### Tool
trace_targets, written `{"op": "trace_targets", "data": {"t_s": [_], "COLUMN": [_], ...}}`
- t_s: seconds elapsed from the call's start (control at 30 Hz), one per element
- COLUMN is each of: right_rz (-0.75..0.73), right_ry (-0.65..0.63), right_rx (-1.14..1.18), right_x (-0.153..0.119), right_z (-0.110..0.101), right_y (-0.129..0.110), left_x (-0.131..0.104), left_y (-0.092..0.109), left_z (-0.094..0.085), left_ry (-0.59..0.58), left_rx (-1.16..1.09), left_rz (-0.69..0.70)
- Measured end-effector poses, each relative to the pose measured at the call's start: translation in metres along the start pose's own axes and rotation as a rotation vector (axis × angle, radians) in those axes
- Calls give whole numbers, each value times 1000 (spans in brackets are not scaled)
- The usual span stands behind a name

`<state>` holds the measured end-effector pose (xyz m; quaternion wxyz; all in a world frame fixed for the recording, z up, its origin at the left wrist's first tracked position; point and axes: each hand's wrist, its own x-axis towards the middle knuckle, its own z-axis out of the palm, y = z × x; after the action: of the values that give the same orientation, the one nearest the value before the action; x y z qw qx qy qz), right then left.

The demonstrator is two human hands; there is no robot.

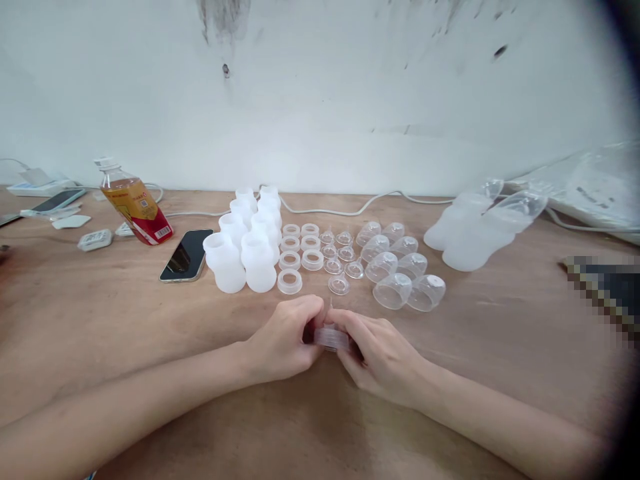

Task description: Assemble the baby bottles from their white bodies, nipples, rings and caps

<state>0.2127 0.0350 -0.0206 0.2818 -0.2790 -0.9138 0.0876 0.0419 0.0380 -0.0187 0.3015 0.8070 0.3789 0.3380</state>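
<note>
My left hand point(290, 337) and my right hand point(377, 350) meet near the middle, both closed on one clear ring point(332, 338) with a clear nipple point(331, 312) poking up through it. Just beyond them, loose clear rings point(289, 282) lie in two columns. To their right are several clear nipples point(339, 286), also in two columns. Frosted white bottles point(261, 263) stand upright at the left of the rings. Clear domed caps point(393, 291) lie tilted in two columns at the right.
A black phone point(186, 255) and a tilted drink bottle point(136, 203) are on the left. Further right lie frosted bottles with clear caps point(475, 230), a plastic bag point(590, 190) and a dark flat object point(607, 287). A white cable point(345, 212) runs along the wall.
</note>
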Motion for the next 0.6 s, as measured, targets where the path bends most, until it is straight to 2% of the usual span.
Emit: {"op": "trace_targets", "data": {"t_s": [0.17, 0.3, 0.6], "right_rz": [5, 36, 116], "right_ry": [42, 20, 43], "right_rx": [-49, -54, -29], "right_x": [0, -1, -2], "right_z": [0, -1, 4], "right_y": [2, 5, 5], "left_x": [0, -1, 0], "left_y": [2, 4, 1], "left_z": [1, 0, 0], "left_ry": [45, 69, 115], "left_rx": [-3, -68, 71], "left_rz": [-34, -77, 26]}}
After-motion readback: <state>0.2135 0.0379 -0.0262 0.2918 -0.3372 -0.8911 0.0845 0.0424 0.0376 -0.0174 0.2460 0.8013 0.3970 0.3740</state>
